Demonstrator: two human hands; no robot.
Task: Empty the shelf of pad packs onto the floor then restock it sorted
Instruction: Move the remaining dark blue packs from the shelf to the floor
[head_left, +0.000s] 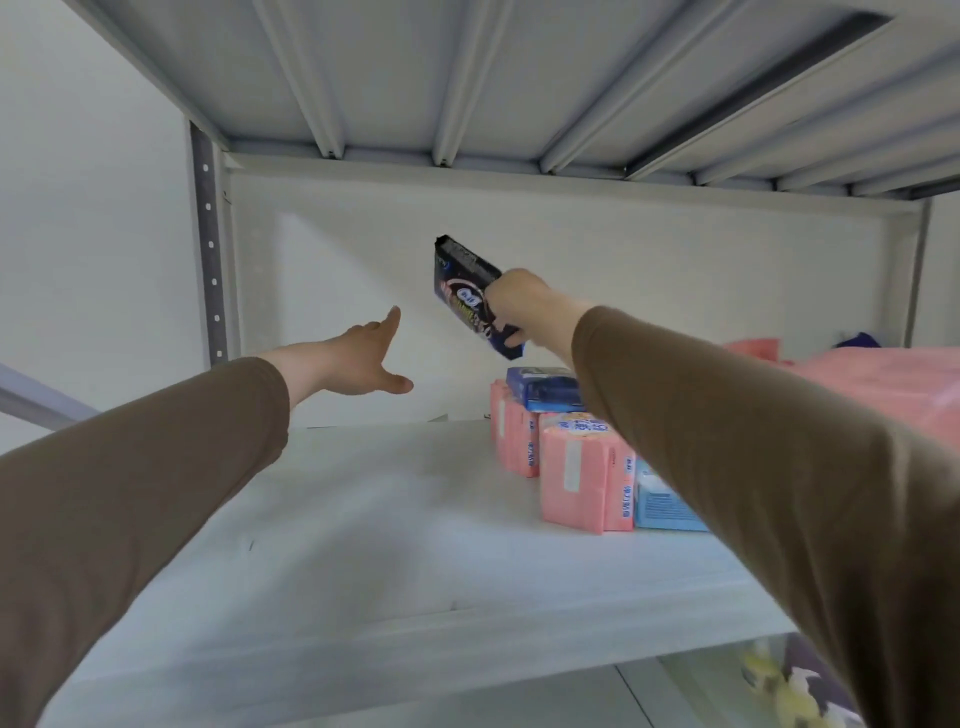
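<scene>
Gripping a dark navy plastic pad pack (470, 296) printed with a pale round logo and pink lettering, the right hand (519, 306) holds it in the air above the white metal shelf board (363, 519), close to the white back panel (675, 270). The pack is flat and rectangular, tilted with its crimped top edge pointing up and to the left; fingers wrap its lower end and a thumb tip shows at the bottom corner.

Below that hand, more packs stand on the board: a glossy blue pack (545, 388) lies on top of a row of salmon-pink packs (571, 473) with blue side print, and a light blue pack (665, 504) sits just beside them, partly hidden by the brown right sleeve (753, 467). Further pink packs (857, 374) lie behind that arm.

The left hand (371, 358) reaches over the bare part of the board with fingers straight and thumb spread, holding nothing and touching nothing.
</scene>
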